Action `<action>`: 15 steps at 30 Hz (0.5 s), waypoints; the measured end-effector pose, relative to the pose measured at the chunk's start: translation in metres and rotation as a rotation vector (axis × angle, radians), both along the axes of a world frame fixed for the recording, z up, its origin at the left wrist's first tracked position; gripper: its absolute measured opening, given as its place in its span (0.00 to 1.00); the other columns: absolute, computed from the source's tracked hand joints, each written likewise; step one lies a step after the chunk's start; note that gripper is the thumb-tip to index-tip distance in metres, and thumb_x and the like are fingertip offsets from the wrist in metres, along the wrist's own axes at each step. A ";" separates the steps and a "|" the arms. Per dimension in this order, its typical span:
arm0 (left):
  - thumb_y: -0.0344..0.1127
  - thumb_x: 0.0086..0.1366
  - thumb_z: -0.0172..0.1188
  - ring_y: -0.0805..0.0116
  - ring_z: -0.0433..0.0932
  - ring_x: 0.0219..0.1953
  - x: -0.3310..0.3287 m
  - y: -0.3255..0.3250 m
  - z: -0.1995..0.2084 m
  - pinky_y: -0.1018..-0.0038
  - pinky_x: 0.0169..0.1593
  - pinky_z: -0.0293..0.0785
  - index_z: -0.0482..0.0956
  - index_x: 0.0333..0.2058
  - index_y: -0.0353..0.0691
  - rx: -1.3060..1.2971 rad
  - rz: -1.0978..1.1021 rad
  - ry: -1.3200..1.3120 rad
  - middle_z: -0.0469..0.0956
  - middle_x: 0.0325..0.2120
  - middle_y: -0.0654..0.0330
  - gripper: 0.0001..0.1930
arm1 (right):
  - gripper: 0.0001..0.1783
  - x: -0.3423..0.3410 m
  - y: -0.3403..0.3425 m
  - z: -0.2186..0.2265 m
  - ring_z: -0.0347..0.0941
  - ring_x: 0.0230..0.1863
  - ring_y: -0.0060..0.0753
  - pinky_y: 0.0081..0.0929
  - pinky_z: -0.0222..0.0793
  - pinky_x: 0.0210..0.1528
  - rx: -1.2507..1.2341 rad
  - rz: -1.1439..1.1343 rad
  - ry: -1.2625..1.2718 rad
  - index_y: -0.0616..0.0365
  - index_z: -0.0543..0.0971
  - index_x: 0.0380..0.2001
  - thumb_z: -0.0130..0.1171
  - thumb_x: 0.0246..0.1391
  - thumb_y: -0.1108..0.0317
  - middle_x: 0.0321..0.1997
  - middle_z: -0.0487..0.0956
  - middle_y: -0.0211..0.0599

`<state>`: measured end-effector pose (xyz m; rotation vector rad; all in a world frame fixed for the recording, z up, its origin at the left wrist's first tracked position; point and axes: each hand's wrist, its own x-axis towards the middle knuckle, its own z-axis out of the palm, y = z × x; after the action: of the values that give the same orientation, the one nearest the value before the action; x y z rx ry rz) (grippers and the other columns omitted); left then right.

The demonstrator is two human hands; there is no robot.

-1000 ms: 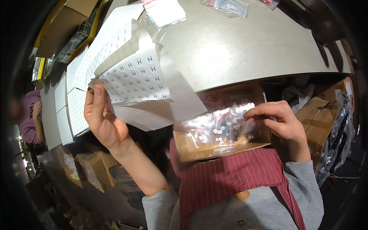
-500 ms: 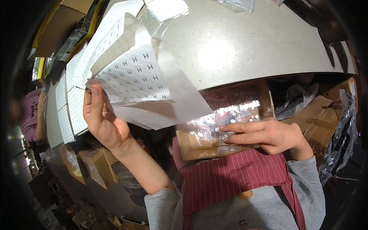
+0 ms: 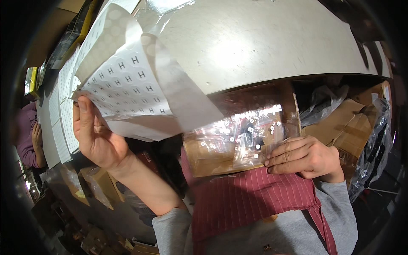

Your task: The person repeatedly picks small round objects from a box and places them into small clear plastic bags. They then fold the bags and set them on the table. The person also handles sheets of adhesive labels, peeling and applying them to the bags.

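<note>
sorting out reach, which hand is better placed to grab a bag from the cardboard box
Right hand, probably: it is at the cardboard box, close to the clear bags, while the left hand holds printed sheets.

Repeated dark letter (image 3: 141, 75) on white sheet (image 3: 123, 94)

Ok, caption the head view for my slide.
Left hand holding sticker sheets, right hand at a box of clear bags.

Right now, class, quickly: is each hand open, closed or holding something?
Left hand: closed, holding sticker sheets by a corner.
Right hand: fingers together at the cardboard box; whether it grips anything cannot be told.
</note>
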<state>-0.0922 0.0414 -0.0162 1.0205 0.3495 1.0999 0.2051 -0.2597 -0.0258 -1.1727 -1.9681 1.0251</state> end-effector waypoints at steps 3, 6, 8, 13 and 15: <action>0.29 0.73 0.55 0.67 0.81 0.49 0.003 -0.002 0.002 0.70 0.55 0.77 0.76 0.51 0.31 -0.002 0.009 0.010 0.83 0.46 0.53 0.11 | 0.19 -0.004 0.001 -0.002 0.84 0.50 0.40 0.36 0.80 0.52 0.048 -0.085 0.018 0.60 0.89 0.36 0.57 0.41 0.84 0.43 0.88 0.40; 0.28 0.73 0.55 0.66 0.81 0.49 0.007 -0.004 0.004 0.68 0.56 0.77 0.76 0.51 0.31 -0.013 0.010 -0.011 0.83 0.47 0.53 0.11 | 0.21 -0.007 0.001 -0.005 0.84 0.48 0.41 0.36 0.80 0.51 0.042 -0.273 0.078 0.63 0.88 0.36 0.52 0.38 0.83 0.42 0.88 0.42; 0.28 0.73 0.55 0.66 0.81 0.49 0.009 -0.007 0.006 0.67 0.56 0.77 0.76 0.51 0.31 -0.028 0.057 -0.012 0.83 0.47 0.53 0.11 | 0.23 -0.005 0.007 -0.005 0.84 0.47 0.43 0.37 0.80 0.51 -0.017 -0.437 0.107 0.65 0.88 0.35 0.48 0.36 0.81 0.41 0.87 0.45; 0.28 0.73 0.55 0.65 0.81 0.50 0.012 -0.010 0.006 0.66 0.56 0.77 0.76 0.51 0.31 -0.025 0.098 -0.012 0.82 0.47 0.53 0.11 | 0.29 -0.003 0.024 -0.001 0.82 0.48 0.39 0.30 0.79 0.49 0.000 -0.685 0.003 0.71 0.81 0.46 0.45 0.37 0.90 0.48 0.83 0.51; 0.28 0.73 0.56 0.66 0.81 0.50 0.013 -0.010 0.006 0.66 0.56 0.77 0.76 0.51 0.31 -0.003 0.091 -0.007 0.82 0.47 0.53 0.11 | 0.28 -0.002 0.025 0.002 0.81 0.45 0.36 0.28 0.77 0.47 -0.040 -0.682 0.019 0.70 0.81 0.46 0.45 0.38 0.90 0.44 0.82 0.48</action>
<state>-0.0797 0.0314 -0.0102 1.0055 0.3947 1.1844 0.2034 -0.2349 -0.0241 -1.6795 -1.3614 0.7028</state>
